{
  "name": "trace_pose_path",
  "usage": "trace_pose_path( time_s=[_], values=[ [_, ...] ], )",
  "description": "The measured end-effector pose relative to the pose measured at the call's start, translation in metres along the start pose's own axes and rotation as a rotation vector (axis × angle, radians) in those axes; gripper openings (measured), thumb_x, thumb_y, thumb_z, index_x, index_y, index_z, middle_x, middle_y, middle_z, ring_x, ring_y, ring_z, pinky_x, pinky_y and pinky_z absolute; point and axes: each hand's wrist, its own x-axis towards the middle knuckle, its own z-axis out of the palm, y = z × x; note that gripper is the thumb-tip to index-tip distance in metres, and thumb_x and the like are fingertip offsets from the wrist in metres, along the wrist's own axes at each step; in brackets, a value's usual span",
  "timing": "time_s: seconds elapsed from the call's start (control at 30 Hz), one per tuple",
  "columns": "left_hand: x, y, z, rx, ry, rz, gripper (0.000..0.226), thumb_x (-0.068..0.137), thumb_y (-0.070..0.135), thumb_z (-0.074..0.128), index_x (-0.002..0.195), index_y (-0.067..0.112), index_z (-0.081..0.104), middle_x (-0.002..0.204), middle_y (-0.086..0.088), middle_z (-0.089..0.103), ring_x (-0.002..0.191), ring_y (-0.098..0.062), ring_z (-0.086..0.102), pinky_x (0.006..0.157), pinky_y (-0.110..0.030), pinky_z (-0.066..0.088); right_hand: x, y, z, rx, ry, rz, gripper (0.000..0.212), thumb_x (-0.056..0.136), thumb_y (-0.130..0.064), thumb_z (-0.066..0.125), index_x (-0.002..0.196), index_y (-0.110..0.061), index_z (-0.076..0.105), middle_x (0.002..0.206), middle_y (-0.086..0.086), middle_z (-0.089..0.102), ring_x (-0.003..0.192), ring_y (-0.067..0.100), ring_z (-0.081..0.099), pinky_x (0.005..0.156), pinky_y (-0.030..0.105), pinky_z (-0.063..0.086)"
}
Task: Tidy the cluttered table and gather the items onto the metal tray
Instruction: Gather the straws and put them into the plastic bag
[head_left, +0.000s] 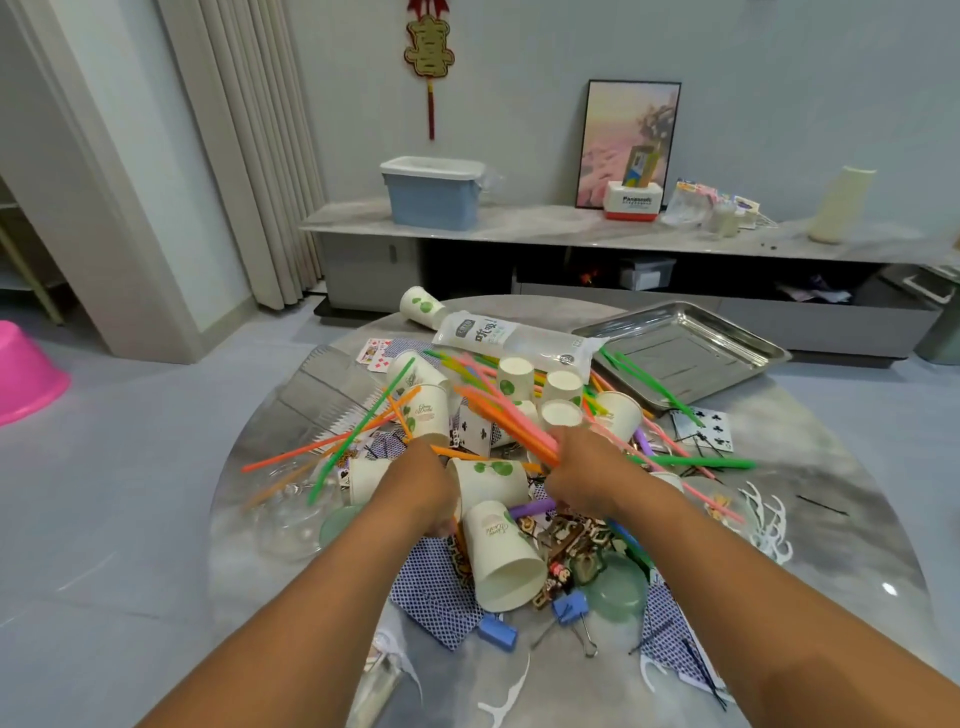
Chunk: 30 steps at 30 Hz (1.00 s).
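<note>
Two bare hands work into a heap of paper cups, playing cards and coloured drinking straws (498, 415) on a round marble desk (831, 519). The right hand (587, 467) is curled round a bundle of orange and pink straws, gripping them near one end so the rest fans up and to the left. The left hand (421, 483) reaches down among the paper cups (488, 480) beside it; its fingers are hidden beneath the wrist, so whether it holds anything cannot be told.

The metal tray (753, 358) sits at the far right of the desk, bare but for a green straw lying over its near rim. To do this step well, the loose straws are best squared into one tight bundle before lifting, drawn clear slowly so crossed straws do not topple the standing cups, then carried over to the tray.
</note>
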Motion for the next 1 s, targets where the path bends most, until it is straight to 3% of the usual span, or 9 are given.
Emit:
trace_pose_path(
  time_s=[0.13,0.23,0.33,0.47,0.63,0.87,0.93,1.0],
  values=[
    [0.013,-0.009,0.007,-0.077,0.064,-0.008,0.025,0.089,0.012,0.064,0.100,0.016,0.042,0.097,-0.019,0.070,0.093,-0.042,0.071,0.082,-0.054,0.060,0.016,-0.002,0.010,-0.176,-0.129,-0.094,0.026,0.082,-0.017,0.071,0.105,-0.021,0.059,0.083,0.000,0.059,0.069,0.013,0.054,0.053,0.026,0.038],
    [0.021,-0.017,0.016,-0.172,0.122,0.020,0.021,0.094,0.022,0.055,0.085,0.025,0.036,0.099,-0.020,0.068,0.095,-0.045,0.070,0.087,-0.057,0.058,0.026,0.001,0.019,-0.177,-0.148,-0.141,0.030,0.081,-0.019,0.075,0.105,-0.020,0.058,0.087,-0.001,0.058,0.080,0.019,0.059,0.061,0.029,0.044],
    [0.025,-0.022,0.021,-0.205,0.158,0.027,0.017,0.095,0.023,0.049,0.085,0.024,0.035,0.096,-0.019,0.068,0.091,-0.045,0.069,0.084,-0.057,0.058,0.031,0.005,0.026,-0.179,-0.140,-0.153,0.033,0.079,-0.016,0.074,0.105,-0.021,0.055,0.094,0.001,0.059,0.086,0.023,0.061,0.071,0.035,0.052],
    [0.025,-0.018,0.013,-0.211,0.192,0.049,0.017,0.093,0.014,0.051,0.090,0.024,0.037,0.097,-0.021,0.070,0.089,-0.045,0.069,0.082,-0.056,0.059,0.030,0.009,0.027,-0.159,-0.100,-0.165,0.045,0.080,-0.042,0.080,0.111,-0.025,0.050,0.102,0.000,0.061,0.091,0.023,0.060,0.078,0.041,0.053],
    [0.020,-0.013,0.000,-0.181,0.244,0.098,0.019,0.091,0.010,0.055,0.103,0.019,0.043,0.097,-0.016,0.069,0.088,-0.042,0.070,0.080,-0.053,0.059,0.027,0.011,0.021,-0.208,0.022,-0.128,0.044,0.085,-0.022,0.069,0.121,-0.028,0.045,0.101,-0.001,0.057,0.089,0.024,0.057,0.068,0.035,0.045],
    [0.011,0.000,-0.019,-0.068,0.354,0.194,0.010,0.093,0.020,0.060,0.102,0.021,0.058,0.094,-0.006,0.070,0.085,-0.031,0.068,0.075,-0.038,0.054,0.019,0.001,-0.014,0.015,0.146,-0.041,0.018,0.081,-0.023,0.073,0.096,-0.022,0.063,0.084,0.003,0.066,0.076,0.025,0.065,0.069,0.040,0.057],
    [0.007,0.003,-0.025,-0.085,0.367,0.233,0.003,0.095,0.024,0.059,0.096,0.023,0.062,0.094,-0.005,0.073,0.087,-0.030,0.068,0.080,-0.041,0.055,0.015,-0.001,-0.023,0.055,0.190,-0.021,0.015,0.081,-0.021,0.071,0.095,-0.021,0.066,0.082,0.006,0.069,0.073,0.028,0.068,0.069,0.044,0.060],
    [0.003,0.008,-0.026,-0.122,0.372,0.282,0.014,0.098,0.028,0.057,0.084,0.028,0.057,0.092,-0.001,0.074,0.089,-0.026,0.068,0.083,-0.042,0.055,0.011,-0.002,-0.030,0.178,0.250,-0.010,0.011,0.081,-0.019,0.072,0.091,-0.021,0.067,0.075,0.006,0.069,0.063,0.026,0.068,0.061,0.044,0.061]
  ],
)
